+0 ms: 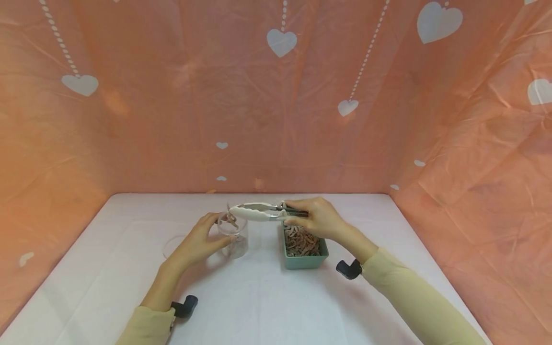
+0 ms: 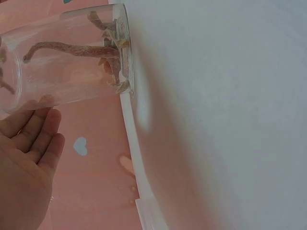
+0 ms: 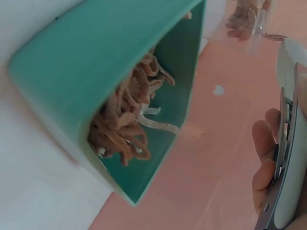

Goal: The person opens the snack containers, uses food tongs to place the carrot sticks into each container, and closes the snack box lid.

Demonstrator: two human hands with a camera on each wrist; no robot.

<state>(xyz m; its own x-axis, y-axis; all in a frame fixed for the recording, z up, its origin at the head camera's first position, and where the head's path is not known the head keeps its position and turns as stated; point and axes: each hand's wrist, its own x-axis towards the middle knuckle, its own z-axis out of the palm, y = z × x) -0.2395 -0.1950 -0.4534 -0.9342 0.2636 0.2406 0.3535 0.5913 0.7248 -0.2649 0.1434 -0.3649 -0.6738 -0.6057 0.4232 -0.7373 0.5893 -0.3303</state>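
**While the left hand (image 1: 198,242) grips a clear jar (image 1: 239,245), the right hand (image 1: 321,218) holds tongs (image 1: 252,212) at its rim**

As we look over the white surface (image 1: 267,306), its back edge runs behind the jar, close to the orange-pink cloth (image 1: 194,96), while the side edges lie well apart from the work. Between the jar and the green box (image 1: 305,262) to its right we see a gap of bare surface, and a broad stretch lies in front of both.

We count two hands, one jar, one box, one pair of tongs, one clear round piece (image 1: 172,244) left of the jar and two black wrist fittings (image 1: 186,306). Brown strips (image 1: 302,242) pile up in the box, too many for us to count; several more stand in the jar, one long strip leaning up its wall.

The left hand's fingers and thumb wrap the upright jar; the right hand grasps the tongs' handles above the box. The tips meet brown pieces at the jar's mouth, though we cannot tell whether they pinch any.
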